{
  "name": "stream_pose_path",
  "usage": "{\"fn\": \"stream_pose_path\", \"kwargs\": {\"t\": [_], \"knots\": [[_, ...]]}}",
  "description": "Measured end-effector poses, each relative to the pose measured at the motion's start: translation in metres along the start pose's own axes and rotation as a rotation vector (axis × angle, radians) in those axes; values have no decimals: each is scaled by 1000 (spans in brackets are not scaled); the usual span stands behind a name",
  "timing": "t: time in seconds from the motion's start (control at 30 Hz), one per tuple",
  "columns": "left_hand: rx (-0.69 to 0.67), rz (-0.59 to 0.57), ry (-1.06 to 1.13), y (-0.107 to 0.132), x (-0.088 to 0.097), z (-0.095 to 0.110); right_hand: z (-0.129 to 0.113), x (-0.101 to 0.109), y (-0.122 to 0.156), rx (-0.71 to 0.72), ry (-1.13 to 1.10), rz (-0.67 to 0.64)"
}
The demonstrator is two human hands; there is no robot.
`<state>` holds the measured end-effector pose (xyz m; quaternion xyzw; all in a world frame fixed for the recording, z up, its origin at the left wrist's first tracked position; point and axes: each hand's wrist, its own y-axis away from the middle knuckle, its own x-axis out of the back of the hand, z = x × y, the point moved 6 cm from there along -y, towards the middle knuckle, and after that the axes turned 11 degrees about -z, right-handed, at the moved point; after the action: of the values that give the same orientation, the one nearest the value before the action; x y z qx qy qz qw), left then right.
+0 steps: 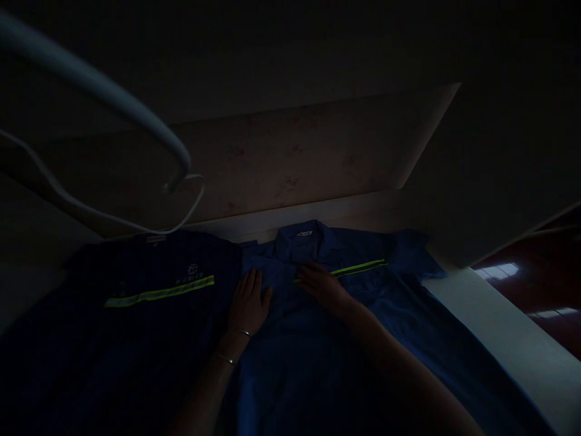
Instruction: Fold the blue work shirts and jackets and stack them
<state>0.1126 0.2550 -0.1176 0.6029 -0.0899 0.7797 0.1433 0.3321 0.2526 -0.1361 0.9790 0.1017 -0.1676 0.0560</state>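
Here's the left hand (249, 306), palm down on the blue shirt (308, 342), fingers loosely straight and wrapped round nothing, two bangles (227, 360) at its wrist. Over at its two o'clock, the right hand (320, 286) has its fingers resting on the chest, at the near end of the yellow stripe (361, 267); whether they pinch any cloth, I can't tell!

So the blue shirt sits right under both hands. From between them, its collar (320, 240) stands at twelve, spread open, and a short sleeve (415, 254) reaches out towards two. That side looks well laid out, I'd say; the side by the left hand appears bunched or doubled over, so straightening there seems unfinished. No finished fold shows on the body.

At nine o'clock, just beside, a darker shirt (158, 345) lies spread, its own stripe (158, 293) across the chest: seemingly laid out already, neither hand on it. Pale tabletop (490, 330) past three; patterned panel (295, 154) at twelve; white bent tube (118, 100) and cord (95, 210) around ten.
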Motion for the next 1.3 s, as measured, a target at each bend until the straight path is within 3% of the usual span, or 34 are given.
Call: {"fn": "stream_pose_path", "kwargs": {"t": [0.07,0.2,0.27,0.33,0.43,0.53,0.77,0.83,0.93,1.0,1.17,1.3], "knots": [[9,1,-2,-1,-1,0,-13,42,16,-13,115,66],[21,-3,-17,-2,-3,0,-52,138,52,22,405,361],[17,-5,-45,-3,-5,0,-64,170,65,-23,572,486],[8,7,-84,-4,-6,-1,-67,181,70,-87,874,492],[-22,44,-174,-5,-10,-4,-60,169,66,-136,1343,308],[-44,74,-276,-7,-14,-6,-55,173,70,-245,1538,313],[-56,88,-339,-9,-16,-6,-67,237,109,-500,1525,543],[-55,89,-331,-9,-16,-6,-74,255,118,-496,1482,599],[-43,84,-325,-9,-17,-7,-92,280,127,-438,1381,819],[-39,81,-325,-9,-16,-6,-102,295,129,-481,1346,931],[-28,68,-325,-8,-12,-4,-110,317,117,-645,1277,801],[-37,77,-325,-9,-10,-2,-115,323,133,-651,1233,853]]}}
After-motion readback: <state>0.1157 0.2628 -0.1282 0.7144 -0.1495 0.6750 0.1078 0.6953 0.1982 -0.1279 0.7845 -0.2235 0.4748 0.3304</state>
